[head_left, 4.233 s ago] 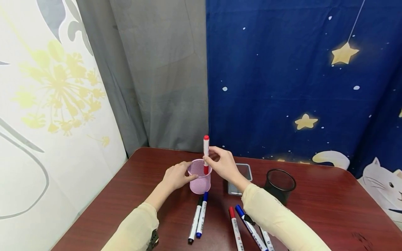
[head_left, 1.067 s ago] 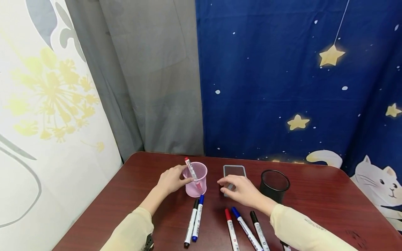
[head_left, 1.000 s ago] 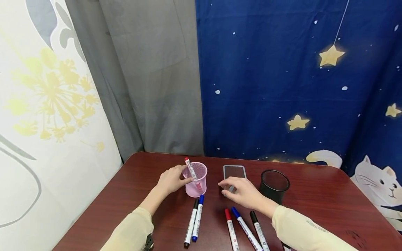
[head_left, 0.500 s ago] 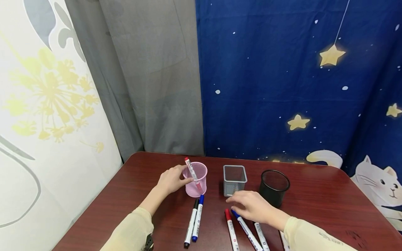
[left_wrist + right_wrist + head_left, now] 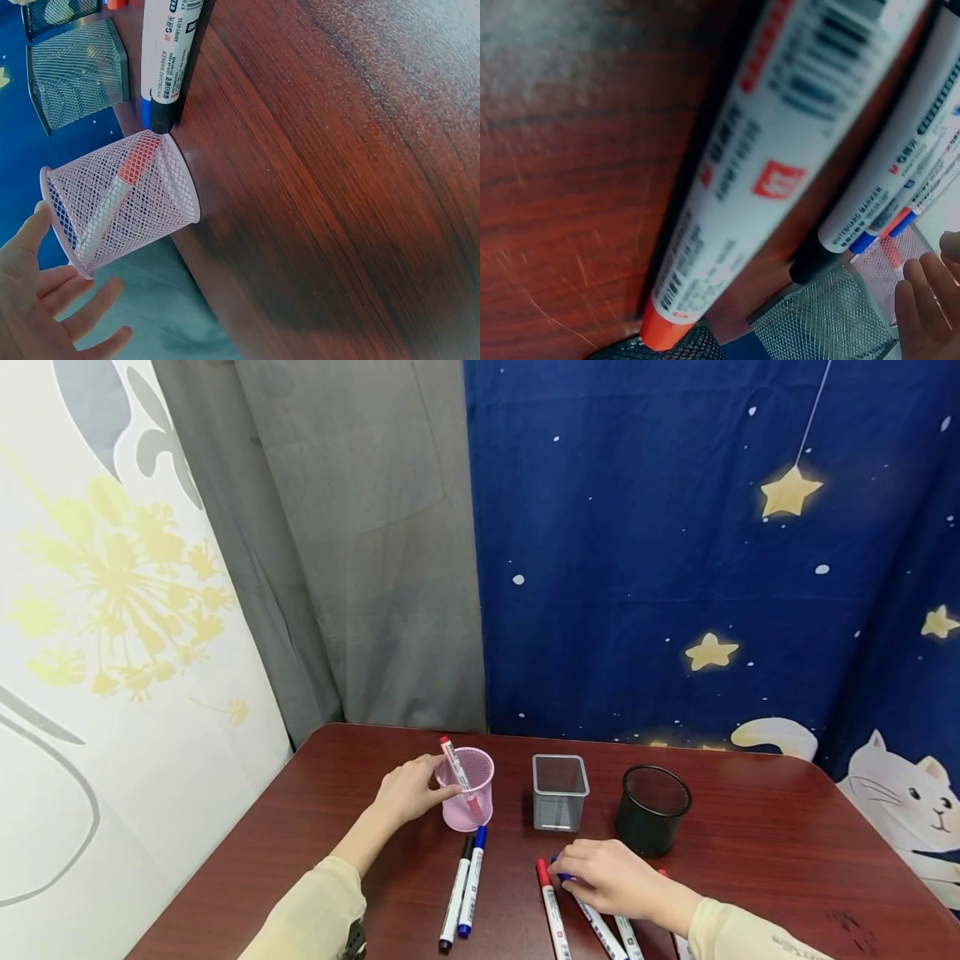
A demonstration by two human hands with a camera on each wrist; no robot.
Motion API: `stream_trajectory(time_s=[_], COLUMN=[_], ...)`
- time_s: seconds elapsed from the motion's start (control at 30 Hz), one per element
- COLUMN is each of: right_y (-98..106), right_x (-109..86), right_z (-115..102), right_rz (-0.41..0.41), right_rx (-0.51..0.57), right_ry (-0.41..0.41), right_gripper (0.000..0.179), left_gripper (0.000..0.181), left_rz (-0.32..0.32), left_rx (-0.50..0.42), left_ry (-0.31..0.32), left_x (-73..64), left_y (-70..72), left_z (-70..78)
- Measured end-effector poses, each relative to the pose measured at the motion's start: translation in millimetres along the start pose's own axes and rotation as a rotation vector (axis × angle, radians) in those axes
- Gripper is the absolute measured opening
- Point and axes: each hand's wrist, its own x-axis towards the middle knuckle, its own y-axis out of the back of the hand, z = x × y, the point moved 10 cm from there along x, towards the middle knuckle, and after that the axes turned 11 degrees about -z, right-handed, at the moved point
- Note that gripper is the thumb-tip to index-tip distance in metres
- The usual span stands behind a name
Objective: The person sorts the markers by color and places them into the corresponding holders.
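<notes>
The left hand (image 5: 411, 789) grips the rim of the pink cup (image 5: 483, 806) at its left, where a leaning marker (image 5: 456, 768) stands inside, tilted toward that hand. The right hand (image 5: 615, 875), to the right of the pink cup and nearer the person, has its fingertips over the cap end of a blue marker (image 5: 597, 927) lying on the table (image 5: 787, 843); I cannot tell whether they pinch it. A pinch there would best stay narrow, since a loose red marker (image 5: 553, 914) lies just beside it, on the pink cup's side. A higher lift before turning it upright should clear that neighbour, and entering by the right half of the pink cup's mouth would avoid the leaning marker and the left thumb. Bare wood lies between the loose red marker and the pink cup, with a grey basket (image 5: 558, 810) bounding that way to the cup's right. Near the pink cup's foot lie two more markers (image 5: 456, 902), and the table's far edge runs behind it.
</notes>
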Motion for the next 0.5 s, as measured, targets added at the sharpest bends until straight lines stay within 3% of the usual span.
stream_trajectory(time_s=[0.5], right_y=[-18.5], right_x=[-5.8], right_z=[-26.9], right_rz=[-0.072], right_rx=[-0.147], right_ry=[0.142], right_gripper=[0.029], left_gripper=[0.060], left_rz=[-0.007], left_rx=[-0.002], left_ry=[0.005], left_x=[2.0], left_y=[-1.9], left_z=[-1.6])
